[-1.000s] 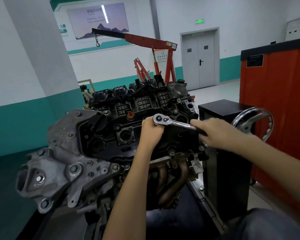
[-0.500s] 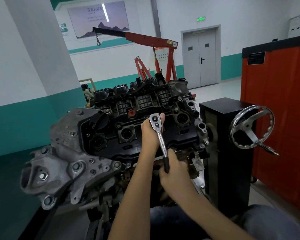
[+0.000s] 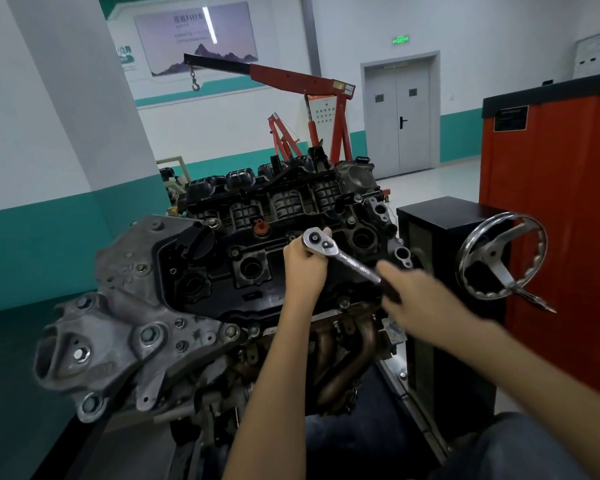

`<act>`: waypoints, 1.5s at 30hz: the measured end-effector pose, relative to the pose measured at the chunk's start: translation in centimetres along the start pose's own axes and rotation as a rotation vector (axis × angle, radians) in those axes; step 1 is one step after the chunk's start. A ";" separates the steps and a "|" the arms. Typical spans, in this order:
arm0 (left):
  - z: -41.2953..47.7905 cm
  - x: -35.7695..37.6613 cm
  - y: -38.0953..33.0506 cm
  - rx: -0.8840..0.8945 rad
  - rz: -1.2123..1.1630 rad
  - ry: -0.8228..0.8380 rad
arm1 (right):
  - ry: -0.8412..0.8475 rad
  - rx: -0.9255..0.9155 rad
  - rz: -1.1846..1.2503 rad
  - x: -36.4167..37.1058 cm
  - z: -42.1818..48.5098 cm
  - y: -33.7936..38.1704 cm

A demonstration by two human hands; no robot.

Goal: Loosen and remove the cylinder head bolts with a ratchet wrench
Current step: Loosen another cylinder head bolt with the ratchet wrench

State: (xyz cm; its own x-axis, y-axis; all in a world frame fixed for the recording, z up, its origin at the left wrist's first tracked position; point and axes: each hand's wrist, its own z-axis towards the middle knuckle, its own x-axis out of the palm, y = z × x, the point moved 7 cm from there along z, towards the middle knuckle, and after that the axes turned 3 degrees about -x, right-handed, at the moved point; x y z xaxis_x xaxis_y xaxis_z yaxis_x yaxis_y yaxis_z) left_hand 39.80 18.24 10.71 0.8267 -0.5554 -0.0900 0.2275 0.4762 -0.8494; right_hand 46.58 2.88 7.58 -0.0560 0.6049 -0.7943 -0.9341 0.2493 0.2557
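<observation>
The left hand holds the ratchet wrench head on the engine top, right of centre; the right hand grips its handle. The bolt is hidden; loosening is likely underway, with none seen removed.

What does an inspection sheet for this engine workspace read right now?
Surface: engine on a stand, black top cover facing up.
Job's things: ratchet wrench set on the cover, handle angled to the right.
Clutter: nothing seen.
Grips: left hand holds the wrench head; right hand, blurred, holds the handle.
Cables: nothing seen.
Surroundings: handwheel, red cabinet, engine crane, double door.
</observation>
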 end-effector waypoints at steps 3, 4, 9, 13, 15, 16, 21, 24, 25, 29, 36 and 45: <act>0.0 0.3 -0.2 0.013 0.008 -0.038 | -0.105 0.172 0.396 4.2 -2.5 3.9; 0.2 0.2 -0.2 0.006 0.013 -0.048 | -0.127 0.211 0.447 5.5 -2.7 5.4; 0.5 0.0 0.0 -0.011 0.033 0.006 | -0.062 0.208 0.454 5.9 -2.3 5.4; 0.9 0.1 0.1 0.012 0.092 0.097 | 0.127 0.011 0.142 0.6 0.1 -0.2; 1.1 0.1 -0.2 0.027 0.112 0.097 | 0.163 -0.124 -0.178 -2.4 2.7 -1.9; 1.1 -0.1 -0.2 0.018 0.097 0.073 | 0.153 -0.193 -0.307 -3.5 4.1 -2.0; 0.1 -0.8 0.8 -0.034 -0.068 -0.039 | 0.073 -0.141 -0.286 -2.8 3.3 -0.4; -0.4 -0.2 0.5 -0.023 -0.059 -0.076 | -0.011 0.067 0.172 1.5 -1.4 1.8; -0.3 0.0 0.4 -0.037 -0.051 -0.092 | -0.050 0.119 0.289 2.9 -2.2 3.2; 0.2 -0.3 0.5 -0.074 0.019 -0.083 | -0.115 0.181 0.530 6.8 -2.3 7.8; 0.7 0.0 0.3 -0.037 0.066 0.090 | 0.154 -0.066 0.037 -0.5 0.6 -0.5; -0.1 -0.5 0.5 -0.026 -0.015 -0.050 | -0.008 -0.020 -0.074 -0.6 0.2 0.1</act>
State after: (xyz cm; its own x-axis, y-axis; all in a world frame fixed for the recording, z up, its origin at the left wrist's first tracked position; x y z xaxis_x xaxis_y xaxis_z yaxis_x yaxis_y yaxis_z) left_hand 39.47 18.66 10.27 0.8480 -0.5275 -0.0514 0.2274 0.4497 -0.8637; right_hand 46.63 2.66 8.19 0.0160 0.5913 -0.8063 -0.9425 0.2781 0.1853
